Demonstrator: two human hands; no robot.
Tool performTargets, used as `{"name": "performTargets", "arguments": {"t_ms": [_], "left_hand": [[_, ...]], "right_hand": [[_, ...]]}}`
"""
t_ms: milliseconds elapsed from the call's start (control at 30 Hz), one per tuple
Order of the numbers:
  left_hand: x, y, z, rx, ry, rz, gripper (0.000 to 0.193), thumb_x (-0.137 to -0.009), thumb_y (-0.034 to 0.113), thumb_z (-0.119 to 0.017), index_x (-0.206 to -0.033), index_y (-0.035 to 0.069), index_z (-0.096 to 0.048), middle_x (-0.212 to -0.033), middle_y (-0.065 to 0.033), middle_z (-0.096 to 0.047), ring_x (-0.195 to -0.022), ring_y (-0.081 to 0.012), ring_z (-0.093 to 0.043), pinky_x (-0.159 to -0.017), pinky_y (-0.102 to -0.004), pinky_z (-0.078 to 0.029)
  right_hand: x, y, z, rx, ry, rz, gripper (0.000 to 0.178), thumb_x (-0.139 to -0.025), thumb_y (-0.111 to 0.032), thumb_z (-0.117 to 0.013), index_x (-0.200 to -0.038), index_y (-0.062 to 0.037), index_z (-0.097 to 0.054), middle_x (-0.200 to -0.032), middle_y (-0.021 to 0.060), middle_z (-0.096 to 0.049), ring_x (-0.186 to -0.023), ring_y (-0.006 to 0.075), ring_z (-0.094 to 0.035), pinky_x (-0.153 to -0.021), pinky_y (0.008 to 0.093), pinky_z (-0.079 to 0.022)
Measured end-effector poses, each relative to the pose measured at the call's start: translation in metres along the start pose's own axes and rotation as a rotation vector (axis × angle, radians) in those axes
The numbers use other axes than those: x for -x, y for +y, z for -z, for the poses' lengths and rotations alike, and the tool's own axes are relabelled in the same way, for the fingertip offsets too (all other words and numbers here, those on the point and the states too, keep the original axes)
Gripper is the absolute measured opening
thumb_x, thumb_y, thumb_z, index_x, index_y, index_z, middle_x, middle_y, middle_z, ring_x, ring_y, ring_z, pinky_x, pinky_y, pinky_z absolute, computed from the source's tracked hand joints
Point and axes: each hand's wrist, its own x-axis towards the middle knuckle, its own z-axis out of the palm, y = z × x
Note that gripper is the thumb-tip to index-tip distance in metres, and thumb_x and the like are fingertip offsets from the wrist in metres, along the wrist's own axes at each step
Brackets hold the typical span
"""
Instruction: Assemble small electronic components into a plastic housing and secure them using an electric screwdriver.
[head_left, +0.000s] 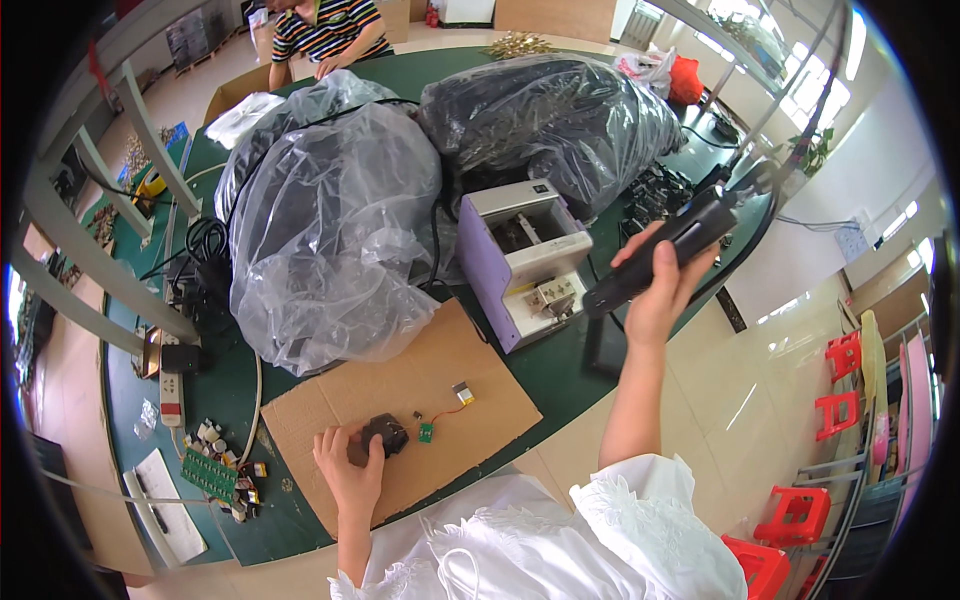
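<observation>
On a sheet of brown cardboard (400,475), my left hand (350,462) has its fingers closed round a small black plastic housing (386,434). Thin wires run from beside the housing to a little green circuit board (426,433), and a red wire links that board to a small silver battery (463,393). Raised to the right, past the table's edge, my right hand (665,285) grips a thick black cylinder that looks like an electric screwdriver (660,255). Its tip is too unclear to make out.
A purple and white bench machine (510,265) stands beyond the cardboard. Large plastic bags (335,235) fill the table's middle. Circuit boards (210,474) and a power strip (172,395) lie at left. Another person (325,35) sits at the far side; red stools (793,515) stand at right.
</observation>
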Motion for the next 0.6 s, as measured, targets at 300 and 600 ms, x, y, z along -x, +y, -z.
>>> {"name": "performTargets", "arguments": {"t_ms": [300, 600], "left_hand": [[0.0, -0.001, -0.003, 0.002, -0.005, 0.04, 0.018, -0.069, 0.009, -0.07, -0.085, 0.003, -0.064, -0.074, -0.0075, -0.053, -0.077, -0.0253, -0.047, -0.074, -0.0366, -0.038], [0.0, -0.001, -0.003, 0.0, 0.0, 0.059, 0.018, -0.069, 0.009, -0.069, -0.085, 0.003, -0.064, -0.074, -0.0072, -0.053, -0.077, -0.0247, -0.047, -0.074, -0.036, -0.039]], "right_hand": [[0.011, 0.032, -0.011, -0.001, -0.031, 0.185, 0.057, -0.093, -0.025, -0.053, -0.135, -0.0059, -0.02, -0.089, 0.0141, -0.054, -0.058, 0.0178, -0.054, -0.05, 0.0304, -0.049], [0.014, 0.045, -0.011, -0.047, -0.078, 0.17, 0.055, -0.09, -0.032, -0.058, -0.125, -0.0054, -0.024, -0.077, 0.0138, -0.054, -0.052, 0.0167, -0.053, -0.049, 0.0285, -0.046]]}}
